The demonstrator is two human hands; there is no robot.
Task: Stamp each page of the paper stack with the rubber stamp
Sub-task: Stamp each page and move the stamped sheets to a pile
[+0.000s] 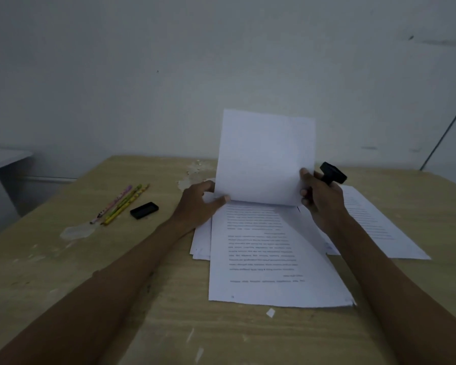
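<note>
three pencils [120, 204], one stamp [332, 173], two hands [199, 204]

You have one view only, a wide-angle camera on your head, so no second view shares any of the scene. It looks forward and down across the worktop [63, 272] toward its far edge and the pale wall [169, 61] behind it. It sits close: both your forearms run in from the bottom corners, with your left hand [198, 204] and right hand [323, 198] near the middle. The worktop's near edge falls outside the picture. The light is dim, so the far right corner is probably just cut off.
</note>
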